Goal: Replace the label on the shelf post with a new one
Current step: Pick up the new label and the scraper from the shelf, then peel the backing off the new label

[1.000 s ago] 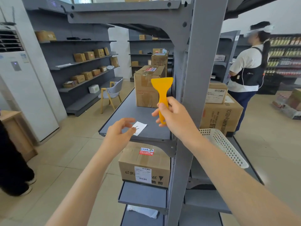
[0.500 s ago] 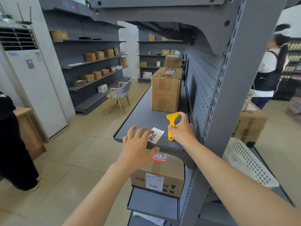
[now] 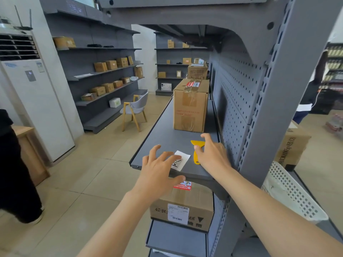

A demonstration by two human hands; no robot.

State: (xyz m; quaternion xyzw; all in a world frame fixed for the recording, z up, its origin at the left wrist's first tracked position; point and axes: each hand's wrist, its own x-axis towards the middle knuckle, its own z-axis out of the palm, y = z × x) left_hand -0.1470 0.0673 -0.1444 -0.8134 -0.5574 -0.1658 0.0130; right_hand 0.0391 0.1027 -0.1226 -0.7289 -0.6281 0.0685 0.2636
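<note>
From my head camera, the only view I have: my left hand [image 3: 157, 167] is spread flat, fingers apart, its tips resting on or just over the white label [image 3: 181, 161] that lies on the grey shelf [image 3: 167, 134]. My right hand [image 3: 213, 154] is at 3 o'clock of the label, loosely draped over the yellow scraper [image 3: 197, 153], which lies flat on the shelf; I cannot tell whether I am gripping it or have let go. The two hands are apart, the label between them. The shelf post [image 3: 278, 108] rises at 2 o'clock of my right hand.

The risks I see: the label sits near the shelf's front edge at 6 o'clock, so a careless swipe of my left fingers could slide it off to the floor. If its backing is off, it could stick to the shelf or crease. The scraper's handle also points toward that edge and could be knocked off.
</note>
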